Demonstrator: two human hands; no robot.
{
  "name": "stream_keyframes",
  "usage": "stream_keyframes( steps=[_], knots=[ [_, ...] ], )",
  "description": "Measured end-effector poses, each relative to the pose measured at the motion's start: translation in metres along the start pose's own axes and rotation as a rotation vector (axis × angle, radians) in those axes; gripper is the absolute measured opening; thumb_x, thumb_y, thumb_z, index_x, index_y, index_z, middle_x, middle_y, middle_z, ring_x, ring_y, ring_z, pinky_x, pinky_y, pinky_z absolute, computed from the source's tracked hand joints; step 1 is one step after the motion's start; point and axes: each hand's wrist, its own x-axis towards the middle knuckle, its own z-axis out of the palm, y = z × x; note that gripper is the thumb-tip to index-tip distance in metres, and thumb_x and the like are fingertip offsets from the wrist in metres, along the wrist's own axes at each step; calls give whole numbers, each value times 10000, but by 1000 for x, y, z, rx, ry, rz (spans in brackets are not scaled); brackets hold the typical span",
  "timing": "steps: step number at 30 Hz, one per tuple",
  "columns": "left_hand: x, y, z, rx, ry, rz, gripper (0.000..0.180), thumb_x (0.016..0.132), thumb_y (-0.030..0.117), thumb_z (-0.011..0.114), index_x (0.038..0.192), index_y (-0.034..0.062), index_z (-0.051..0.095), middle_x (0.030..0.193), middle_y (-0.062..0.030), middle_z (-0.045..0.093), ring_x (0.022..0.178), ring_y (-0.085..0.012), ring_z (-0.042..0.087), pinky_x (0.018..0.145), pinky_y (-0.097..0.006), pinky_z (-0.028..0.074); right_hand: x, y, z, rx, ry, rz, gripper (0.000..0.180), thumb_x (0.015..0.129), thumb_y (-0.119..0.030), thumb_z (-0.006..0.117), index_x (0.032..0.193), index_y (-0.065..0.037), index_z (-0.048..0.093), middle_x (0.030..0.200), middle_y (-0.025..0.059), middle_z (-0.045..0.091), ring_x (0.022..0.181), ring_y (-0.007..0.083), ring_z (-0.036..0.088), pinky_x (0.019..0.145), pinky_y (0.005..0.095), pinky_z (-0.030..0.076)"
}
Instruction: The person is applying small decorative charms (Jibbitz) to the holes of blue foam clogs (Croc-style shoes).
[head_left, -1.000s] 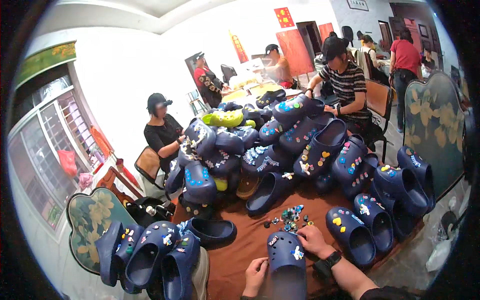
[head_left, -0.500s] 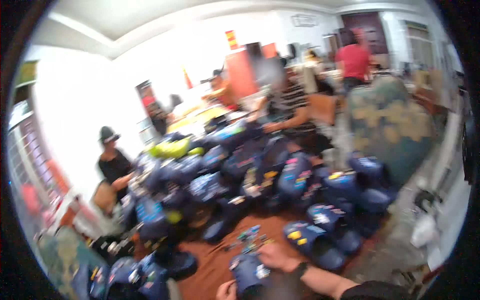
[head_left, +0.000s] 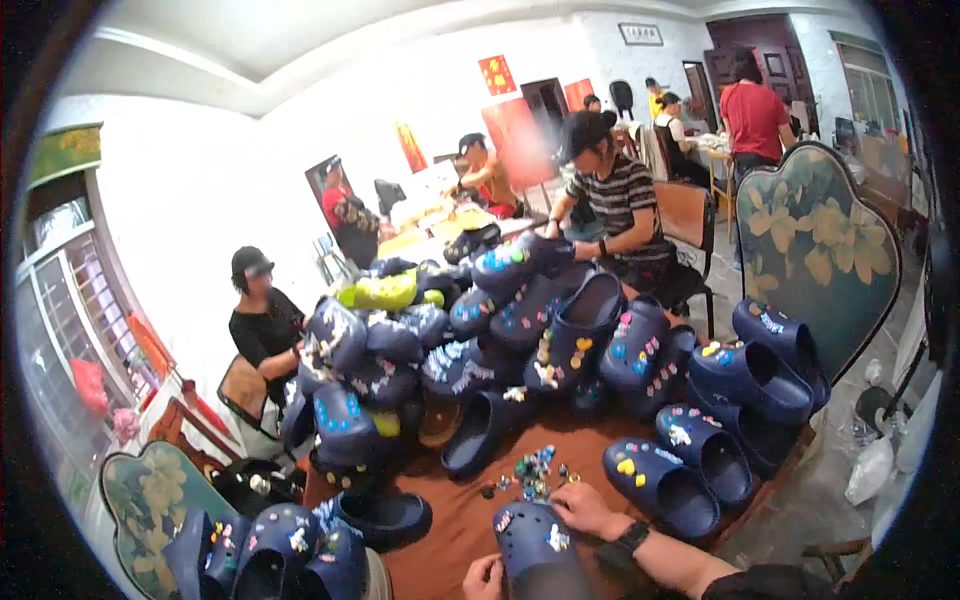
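Observation:
A navy clog [head_left: 532,545] with holes in its upper lies in front of me, toe away, with a white charm and a small pale one fixed on it. My left hand [head_left: 484,578] is closed on the clog's left side, its fingers partly out of sight. By the right side of the toe, my right hand [head_left: 588,510] has its fingers drawn together; anything between the fingertips is too small to make out. Just beyond the toe sits a small heap of colourful shoe charms [head_left: 532,472] on the brown tablecloth [head_left: 450,535].
Decorated navy clogs are piled across the far table, with a lime-green clog [head_left: 385,290] among them. A pair of clogs [head_left: 655,485] stands at right. More clogs [head_left: 275,545] sit at left near a floral chair back [head_left: 150,500]. A co-worker in stripes [head_left: 615,205] handles clogs opposite.
The view has steadied and shifted, so the scene sits differently in the picture. My right hand remains near the clog's toe and the charms; my left hand stays on the clog's side.

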Motion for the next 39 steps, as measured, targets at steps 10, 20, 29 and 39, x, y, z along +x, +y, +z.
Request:
stream_keyframes(
  steps=[10,20,29,39],
  knots=[
    [-3,1,-2,44,-39,-30,222,925,137,565,1069,-22,620,1014,-108,646,961,-203,584,870,-306,449,-7,6,7,12,-47,31,148,814,-191,636,916,-85,659,858,106,630,860,302,597,756,421,465],
    [5,1,-2,96,-25,-19,193,932,105,549,1060,-24,615,991,-94,637,945,-187,581,856,-291,449,1,3,4,4,-22,35,168,794,-163,654,932,-69,637,877,100,606,890,302,577,781,424,448],
    [0,5,-1,81,-20,-16,187,927,103,557,1053,-20,619,977,-90,644,934,-180,586,855,-290,453,-2,0,1,-27,-51,47,152,795,-155,651,920,-69,639,863,100,602,886,297,579,777,418,453],
    [3,0,-2,77,-8,-2,188,919,97,559,1055,-14,623,1002,-96,640,952,-194,588,863,-298,455,1,3,2,-17,-56,27,167,794,-173,644,927,-72,633,873,111,584,892,313,566,781,430,446]
  ],
)
